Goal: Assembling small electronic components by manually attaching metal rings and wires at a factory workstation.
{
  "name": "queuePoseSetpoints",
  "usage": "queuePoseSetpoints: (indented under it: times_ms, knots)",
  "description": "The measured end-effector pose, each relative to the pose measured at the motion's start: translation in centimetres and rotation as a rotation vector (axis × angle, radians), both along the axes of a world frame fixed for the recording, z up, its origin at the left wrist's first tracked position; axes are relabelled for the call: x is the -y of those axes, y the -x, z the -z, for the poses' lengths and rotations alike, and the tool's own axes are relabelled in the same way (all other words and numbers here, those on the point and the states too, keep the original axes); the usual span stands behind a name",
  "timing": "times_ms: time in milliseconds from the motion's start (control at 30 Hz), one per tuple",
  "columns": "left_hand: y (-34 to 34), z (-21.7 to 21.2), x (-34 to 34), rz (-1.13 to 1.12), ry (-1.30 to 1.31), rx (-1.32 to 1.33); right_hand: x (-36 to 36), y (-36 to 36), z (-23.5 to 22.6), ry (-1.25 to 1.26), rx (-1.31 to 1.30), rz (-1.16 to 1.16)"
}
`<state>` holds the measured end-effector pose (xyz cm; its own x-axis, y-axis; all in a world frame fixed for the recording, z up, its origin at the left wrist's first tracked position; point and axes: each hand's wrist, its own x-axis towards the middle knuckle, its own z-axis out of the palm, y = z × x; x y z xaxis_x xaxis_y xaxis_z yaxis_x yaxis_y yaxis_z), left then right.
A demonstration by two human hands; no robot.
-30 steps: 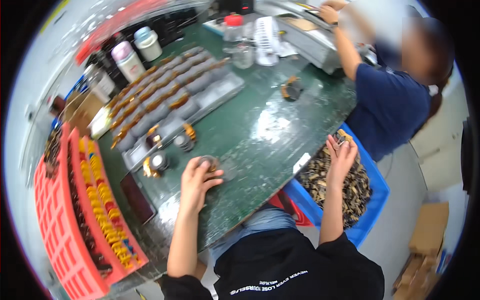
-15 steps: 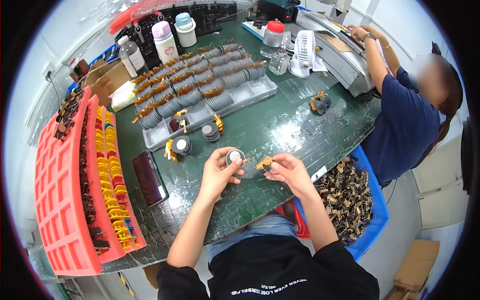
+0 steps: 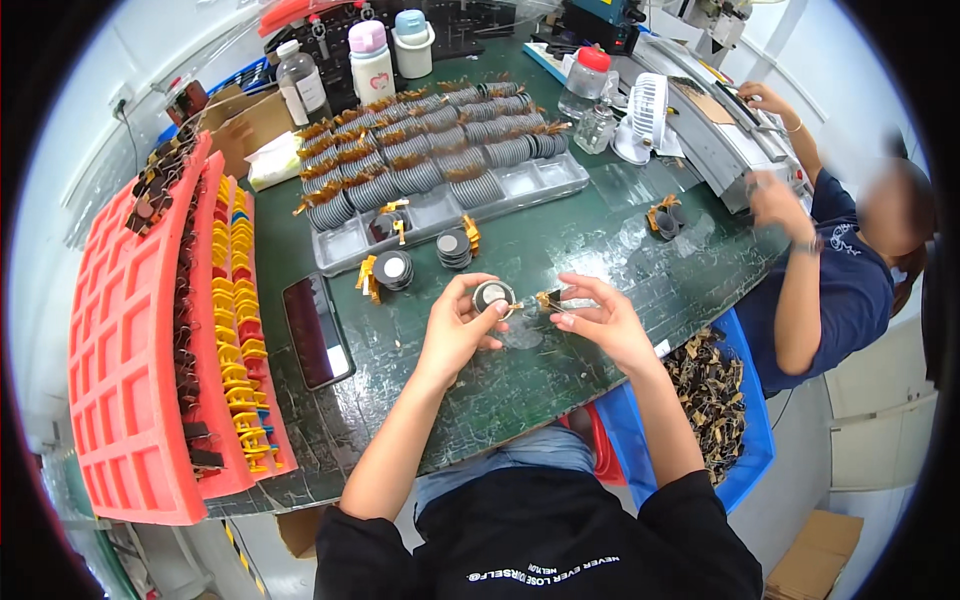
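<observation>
My left hand (image 3: pixel 458 332) grips a round dark coil with a pale centre (image 3: pixel 493 296) just above the green table (image 3: pixel 560 370). My right hand (image 3: pixel 598 318) pinches a small yellow-and-black clip piece (image 3: pixel 546 299) right beside the coil, almost touching it. Two similar coils with yellow clips (image 3: pixel 391 270) (image 3: pixel 455 246) lie on the table just beyond my hands. A grey tray (image 3: pixel 545 182) behind them holds several rows of ribbed grey coils with copper leads (image 3: pixel 420 150).
Red plastic racks (image 3: pixel 130 330) with yellow and dark clips fill the left side, a dark phone (image 3: pixel 318 330) beside them. A blue bin of dark clip parts (image 3: pixel 715 405) sits at my right. Another person (image 3: pixel 830 280) works at a machine (image 3: pixel 700 120). Bottles (image 3: pixel 372 62) stand at the back.
One second ago my right hand was down in the blue bin and my left on the table; now both hands meet over the table, holding coil and clip together.
</observation>
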<state>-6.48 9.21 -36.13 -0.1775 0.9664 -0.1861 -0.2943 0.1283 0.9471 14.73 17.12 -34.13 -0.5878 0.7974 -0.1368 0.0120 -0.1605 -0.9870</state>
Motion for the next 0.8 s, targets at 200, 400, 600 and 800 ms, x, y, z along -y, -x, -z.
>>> queuePoseSetpoints:
  times_ms: [200,400,600,800]
  knots:
    - [0.1,0.2,-0.3,0.019,-0.032,0.017,0.9,0.1,1.6,-0.113,0.031,0.147]
    - [0.2,0.3,-0.2,0.047,-0.034,-0.079,1.6,0.7,2.9,-0.030,-0.029,0.201]
    - [0.3,0.6,-0.3,0.047,-0.044,-0.174,2.3,1.0,3.2,-0.014,-0.044,0.232]
    - [0.3,0.1,-0.3,0.078,-0.053,-0.199,2.8,1.2,2.7,0.009,-0.016,0.250]
